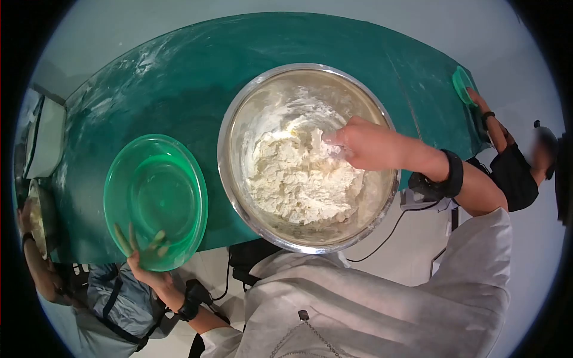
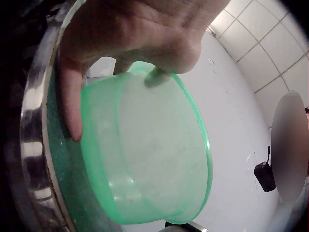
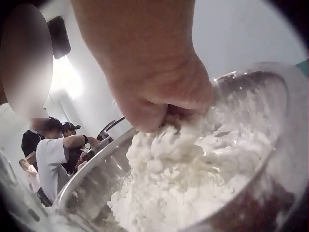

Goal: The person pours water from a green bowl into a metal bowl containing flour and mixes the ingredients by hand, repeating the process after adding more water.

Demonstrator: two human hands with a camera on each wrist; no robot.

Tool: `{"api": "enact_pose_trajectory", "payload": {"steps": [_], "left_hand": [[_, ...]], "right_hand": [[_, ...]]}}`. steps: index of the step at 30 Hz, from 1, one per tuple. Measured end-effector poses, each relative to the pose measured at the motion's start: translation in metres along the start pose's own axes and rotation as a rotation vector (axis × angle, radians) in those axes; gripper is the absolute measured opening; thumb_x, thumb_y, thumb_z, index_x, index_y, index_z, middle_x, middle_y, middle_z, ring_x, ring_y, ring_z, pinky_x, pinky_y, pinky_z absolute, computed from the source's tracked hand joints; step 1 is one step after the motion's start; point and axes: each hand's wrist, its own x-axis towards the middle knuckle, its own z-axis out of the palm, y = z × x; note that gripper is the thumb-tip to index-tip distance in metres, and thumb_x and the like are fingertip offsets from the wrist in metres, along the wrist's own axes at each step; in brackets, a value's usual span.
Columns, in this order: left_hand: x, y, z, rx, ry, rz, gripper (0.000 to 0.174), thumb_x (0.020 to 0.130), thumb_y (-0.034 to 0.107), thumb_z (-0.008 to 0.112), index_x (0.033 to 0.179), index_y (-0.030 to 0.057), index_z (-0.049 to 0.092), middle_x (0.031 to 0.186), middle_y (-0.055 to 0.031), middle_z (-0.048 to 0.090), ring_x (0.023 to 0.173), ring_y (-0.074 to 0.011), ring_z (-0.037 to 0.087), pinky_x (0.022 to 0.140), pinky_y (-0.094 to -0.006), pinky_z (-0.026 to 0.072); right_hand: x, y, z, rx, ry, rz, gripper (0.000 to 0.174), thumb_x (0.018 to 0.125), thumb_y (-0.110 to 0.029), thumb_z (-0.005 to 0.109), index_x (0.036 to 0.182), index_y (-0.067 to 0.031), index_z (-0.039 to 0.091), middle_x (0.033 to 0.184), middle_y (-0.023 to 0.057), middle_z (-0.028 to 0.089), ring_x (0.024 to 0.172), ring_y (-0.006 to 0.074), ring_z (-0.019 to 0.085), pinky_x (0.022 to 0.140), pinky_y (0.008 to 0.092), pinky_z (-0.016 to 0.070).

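Green tabletop spreads round the steel bowl, with white powdery smears well to its left and a small green dish far off to its right. Your floury dough sits inside the bowl, ragged and lumpy, with loose powder clinging to the bowl's far wall. Your right hand is down in the bowl, fingers curled round a clump of that dough; the tips are buried, so how tightly they close cannot be told. Your left hand grips the green basin just left of the bowl; whether the basin's underside rests on anything is unclear.

To work this mix well, squeeze the clump, fold it back over the heap, and sweep powder from the bowl's far wall into it. Work round the bowl rather than pressing one spot. Its near rim seems to jut past the table edge, so press down toward the bowl's middle, not toward yourself, or it could tip. No hand steadies the bowl, so keep your strokes short, and hold the basin clear of its rim.
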Motion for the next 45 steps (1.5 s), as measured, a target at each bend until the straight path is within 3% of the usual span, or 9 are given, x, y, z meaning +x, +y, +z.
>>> {"api": "enact_pose_trajectory", "payload": {"steps": [3, 7, 12, 16, 22, 27, 35, 40, 45], "left_hand": [[-0.008, 0.007, 0.013, -0.007, -0.027, -0.036, 0.069, 0.083, 0.028, 0.048, 0.139, -0.0072, 0.029, 0.115, -0.0235, 0.054, 0.086, -0.0374, 0.066, 0.070, -0.0459, 0.0548], [-0.005, 0.004, 0.007, -0.013, -0.030, -0.042, 0.070, 0.082, 0.029, 0.048, 0.139, -0.0069, 0.030, 0.115, -0.0235, 0.054, 0.087, -0.0365, 0.065, 0.074, -0.0456, 0.0538], [-0.003, 0.002, 0.005, -0.002, 0.001, -0.002, 0.070, 0.082, 0.029, 0.048, 0.139, -0.0068, 0.029, 0.116, -0.0241, 0.054, 0.088, -0.0366, 0.065, 0.074, -0.0455, 0.0544], [0.000, 0.001, -0.002, -0.010, -0.056, -0.055, 0.071, 0.081, 0.028, 0.048, 0.140, -0.0064, 0.027, 0.120, -0.0238, 0.053, 0.089, -0.0368, 0.065, 0.074, -0.0459, 0.0551], [-0.004, 0.003, 0.010, -0.038, -0.074, 0.045, 0.071, 0.081, 0.027, 0.047, 0.141, -0.0057, 0.026, 0.130, -0.0213, 0.047, 0.087, -0.0366, 0.065, 0.073, -0.0446, 0.0556], [-0.002, 0.001, 0.003, -0.018, -0.064, 0.010, 0.069, 0.082, 0.026, 0.047, 0.140, -0.0062, 0.028, 0.129, -0.0217, 0.048, 0.085, -0.0366, 0.065, 0.073, -0.0442, 0.0553], [-0.011, 0.009, 0.019, -0.050, -0.062, -0.035, 0.069, 0.081, 0.025, 0.047, 0.140, -0.0071, 0.029, 0.117, -0.0218, 0.054, 0.084, -0.0362, 0.065, 0.071, -0.0433, 0.0554], [-0.019, 0.016, 0.034, 0.008, -0.047, 0.042, 0.071, 0.082, 0.024, 0.045, 0.146, 0.0013, 0.022, 0.140, -0.0214, 0.040, 0.084, -0.0355, 0.066, 0.069, -0.0414, 0.0562], [-0.007, 0.009, 0.014, -0.010, -0.089, 0.010, 0.072, 0.083, 0.023, 0.044, 0.148, 0.0067, 0.019, 0.147, -0.0194, 0.031, 0.086, -0.0370, 0.065, 0.070, -0.0409, 0.0567]], "right_hand": [[0.003, 0.017, 0.029, -0.038, 0.208, -0.136, 0.032, 0.074, 0.000, 0.059, 0.106, 0.0003, 0.065, 0.068, 0.0230, 0.058, 0.068, 0.0377, 0.060, 0.064, 0.0436, 0.0470], [0.000, 0.009, 0.031, 0.001, 0.138, -0.048, 0.022, 0.072, -0.006, 0.063, 0.093, -0.0017, 0.069, 0.062, 0.0212, 0.057, 0.062, 0.0372, 0.058, 0.060, 0.0418, 0.0465], [-0.002, 0.005, 0.032, 0.173, 0.075, -0.062, 0.018, 0.066, -0.010, 0.066, 0.061, 0.0022, 0.054, 0.054, 0.0179, 0.051, 0.057, 0.0370, 0.055, 0.055, 0.0410, 0.0428], [0.000, -0.003, 0.029, 0.165, 0.043, -0.032, 0.016, 0.064, -0.009, 0.064, 0.072, 0.0053, 0.062, 0.064, 0.0232, 0.058, 0.065, 0.0385, 0.060, 0.061, 0.0433, 0.0469], [0.002, 0.003, 0.037, 0.203, 0.249, -0.262, 0.038, 0.067, -0.007, 0.065, 0.104, 0.0039, 0.060, 0.089, 0.0262, 0.062, 0.085, 0.0378, 0.060, 0.076, 0.0405, 0.0470], [0.000, 0.008, 0.021, 0.274, -0.128, -0.069, 0.043, 0.083, -0.002, 0.061, 0.125, -0.0059, 0.056, 0.098, 0.0208, 0.064, 0.093, 0.0319, 0.061, 0.084, 0.0370, 0.0463], [0.000, 0.022, 0.027, 0.431, 0.113, -0.067, 0.042, 0.084, 0.001, 0.053, 0.125, -0.0081, 0.057, 0.105, 0.0236, 0.062, 0.097, 0.0309, 0.062, 0.088, 0.0370, 0.0456], [-0.002, 0.022, 0.026, 0.357, 0.177, -0.100, 0.044, 0.081, 0.004, 0.053, 0.123, -0.0081, 0.060, 0.104, 0.0238, 0.063, 0.095, 0.0301, 0.062, 0.088, 0.0357, 0.0467], [-0.001, 0.027, 0.031, 0.095, 0.316, -0.076, 0.027, 0.080, 0.003, 0.058, 0.105, -0.0008, 0.066, 0.076, 0.0244, 0.061, 0.072, 0.0348, 0.063, 0.069, 0.0411, 0.0481]]}}
